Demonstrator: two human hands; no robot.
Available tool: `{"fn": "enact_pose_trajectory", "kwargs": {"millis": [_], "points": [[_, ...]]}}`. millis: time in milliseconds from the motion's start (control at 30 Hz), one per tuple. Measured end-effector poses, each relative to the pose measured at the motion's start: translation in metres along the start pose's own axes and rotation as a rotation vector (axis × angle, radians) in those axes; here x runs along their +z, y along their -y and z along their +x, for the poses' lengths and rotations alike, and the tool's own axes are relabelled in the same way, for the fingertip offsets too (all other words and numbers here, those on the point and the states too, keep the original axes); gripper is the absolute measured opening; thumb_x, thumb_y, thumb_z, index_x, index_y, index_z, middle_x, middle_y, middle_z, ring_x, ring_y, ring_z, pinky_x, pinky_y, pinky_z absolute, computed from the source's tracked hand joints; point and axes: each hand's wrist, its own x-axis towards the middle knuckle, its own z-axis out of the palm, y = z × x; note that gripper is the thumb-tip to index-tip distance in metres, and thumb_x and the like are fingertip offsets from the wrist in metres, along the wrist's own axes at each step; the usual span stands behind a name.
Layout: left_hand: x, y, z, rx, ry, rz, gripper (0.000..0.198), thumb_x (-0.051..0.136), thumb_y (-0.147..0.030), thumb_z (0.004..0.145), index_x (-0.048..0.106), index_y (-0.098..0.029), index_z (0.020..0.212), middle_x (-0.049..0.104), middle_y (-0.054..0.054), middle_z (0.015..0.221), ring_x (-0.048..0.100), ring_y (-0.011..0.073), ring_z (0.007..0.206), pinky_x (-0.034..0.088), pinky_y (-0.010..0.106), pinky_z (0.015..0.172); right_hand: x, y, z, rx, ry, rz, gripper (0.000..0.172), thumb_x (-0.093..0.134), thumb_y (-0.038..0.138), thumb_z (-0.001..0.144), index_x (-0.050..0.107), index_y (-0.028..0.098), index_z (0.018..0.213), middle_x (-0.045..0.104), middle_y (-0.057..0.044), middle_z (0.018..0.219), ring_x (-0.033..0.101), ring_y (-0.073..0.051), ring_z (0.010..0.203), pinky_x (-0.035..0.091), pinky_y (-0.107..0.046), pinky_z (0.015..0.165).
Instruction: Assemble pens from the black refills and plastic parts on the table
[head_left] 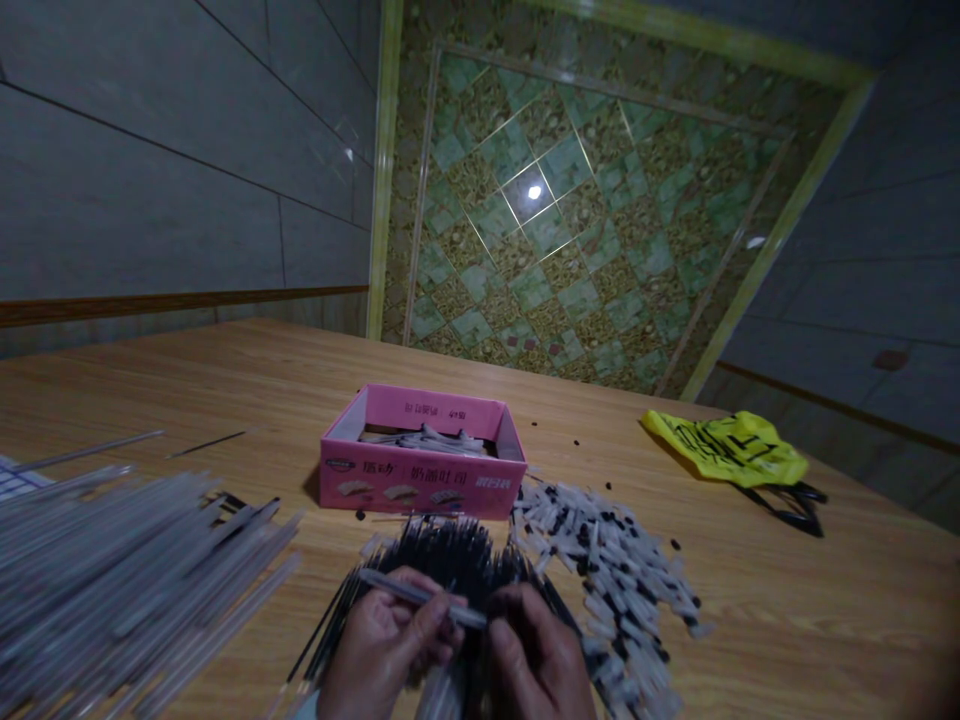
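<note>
My left hand (390, 645) is closed around a slim, pen-like grey tube (409, 588), tilted down to the right. At its right end, my right hand (541, 655) has thumb and fingers pinched together; whatever they hold is hidden. Beneath both hands lies a dense bundle of thin black sticks (442, 545). Between my wrists, a pale clear piece (441, 695) is partly covered. Just beyond the bundle stands an open pink cardboard box (420, 490) with grey slender pieces (435, 440) inside.
Long clear plastic tubes (150, 580) are heaped on the left of the wooden table (247, 390). Small translucent caps with black bits (607, 570) form a pile on the right. A yellow bag with black lettering (727, 450) lies farther right, beside a black looped item (787, 510).
</note>
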Motion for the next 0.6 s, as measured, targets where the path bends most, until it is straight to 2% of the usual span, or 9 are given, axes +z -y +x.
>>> {"fn": "enact_pose_trajectory", "kwargs": {"millis": [100, 267, 333, 433, 600], "points": [[-0.0018, 0.0014, 0.0012, 0.007, 0.015, -0.003, 0.028, 0.077, -0.032, 0.058, 0.056, -0.015, 0.066, 0.068, 0.004, 0.057, 0.059, 0.0132, 0.051, 0.044, 0.021, 0.047, 0.0005, -0.0002, -0.0004, -0.033, -0.031, -0.018, 0.026, 0.056, 0.044, 0.077, 0.059, 0.019, 0.078, 0.054, 0.000, 0.063, 0.048, -0.014, 0.057, 0.036, -0.021, 0.052], [-0.0033, 0.0036, 0.0022, 0.019, 0.041, 0.013, 0.029, 0.077, -0.033, 0.057, 0.056, -0.015, 0.066, 0.069, 0.005, 0.059, 0.060, 0.0146, 0.052, 0.045, 0.023, 0.047, 0.0005, -0.0039, -0.0004, -0.024, 0.057, -0.055, 0.041, 0.044, 0.044, 0.085, 0.046, 0.019, 0.052, 0.037, 0.004, 0.049, 0.036, -0.010, 0.046, 0.028, -0.021, 0.044], [-0.0030, 0.0033, 0.0019, 0.022, 0.027, 0.015, 0.029, 0.077, -0.033, 0.057, 0.056, -0.015, 0.067, 0.069, 0.005, 0.060, 0.061, 0.0152, 0.053, 0.046, 0.023, 0.048, 0.0005, -0.0036, -0.0002, -0.015, 0.072, -0.029, 0.040, 0.042, 0.044, 0.086, 0.050, 0.018, 0.057, 0.040, 0.004, 0.050, 0.038, -0.010, 0.046, 0.028, -0.020, 0.044], [-0.0022, 0.0018, 0.0016, 0.022, -0.010, 0.006, 0.029, 0.077, -0.033, 0.057, 0.056, -0.016, 0.069, 0.069, 0.004, 0.059, 0.061, 0.0148, 0.052, 0.046, 0.023, 0.048, 0.0002, -0.0007, -0.0001, -0.029, 0.028, 0.003, 0.027, 0.049, 0.044, 0.082, 0.057, 0.019, 0.076, 0.051, 0.001, 0.059, 0.046, -0.013, 0.053, 0.034, -0.021, 0.049], [-0.0019, 0.0025, 0.0028, 0.024, 0.015, 0.025, 0.028, 0.076, -0.033, 0.059, 0.056, -0.016, 0.067, 0.068, 0.004, 0.057, 0.061, 0.0142, 0.052, 0.045, 0.022, 0.047, -0.0015, -0.0033, -0.0005, -0.050, 0.037, -0.037, 0.027, 0.050, 0.043, 0.081, 0.053, 0.020, 0.069, 0.046, 0.003, 0.056, 0.044, -0.012, 0.052, 0.032, -0.020, 0.048]]}}
